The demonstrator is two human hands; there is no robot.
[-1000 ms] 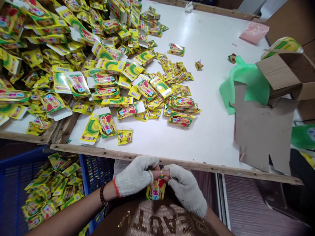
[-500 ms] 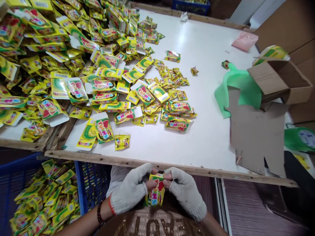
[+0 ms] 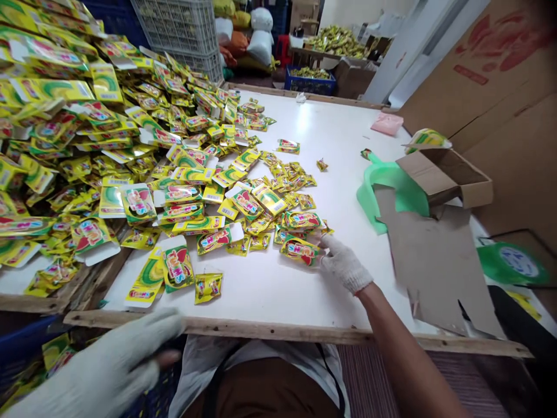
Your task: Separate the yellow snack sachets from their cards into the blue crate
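right hand point(image 3: 343, 264) at box point(image 3: 299, 251), fingertips on its right end; can't tell if gripped. box lies just left of that hand, long axis roughly sideways, end toward the fingers. right hand nearer; left hand point(image 3: 117, 354) well apart, fingers loose, nothing seen in it, over crate point(image 3: 167, 389). packets point(image 3: 292, 177) crowd beyond right hand; bare table point(image 3: 270, 290) on its near side to wooden edge point(image 3: 278, 331), and right to cardboard point(image 3: 430, 264).
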